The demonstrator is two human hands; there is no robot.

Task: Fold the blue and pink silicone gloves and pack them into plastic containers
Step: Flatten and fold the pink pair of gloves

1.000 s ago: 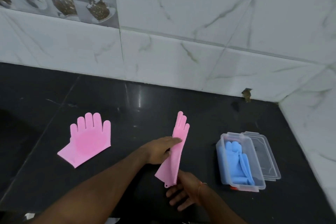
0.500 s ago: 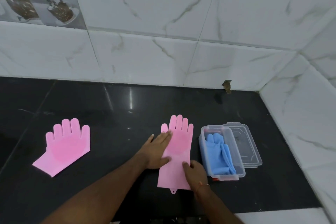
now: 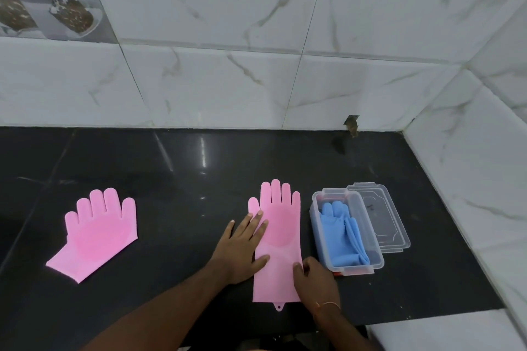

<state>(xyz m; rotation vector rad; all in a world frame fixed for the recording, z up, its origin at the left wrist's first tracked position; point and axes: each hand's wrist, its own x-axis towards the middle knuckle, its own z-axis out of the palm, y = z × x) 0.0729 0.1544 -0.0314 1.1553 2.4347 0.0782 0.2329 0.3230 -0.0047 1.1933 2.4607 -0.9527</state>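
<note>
A pink silicone glove lies flat on the black counter, fingers pointing to the wall. My left hand rests palm down on its left edge, fingers spread. My right hand touches the glove's lower right edge near the cuff. A second pink glove lies flat and apart at the left. Folded blue gloves sit inside a clear plastic container just right of the middle glove.
A clear lid or second container lies against the right side of the filled one. White marble tile walls close the back and the right. A white ledge meets the black counter at the lower right.
The pink glove, held up on edge a second ago, now lies flat under both hands. The view has shifted left and closer.
</note>
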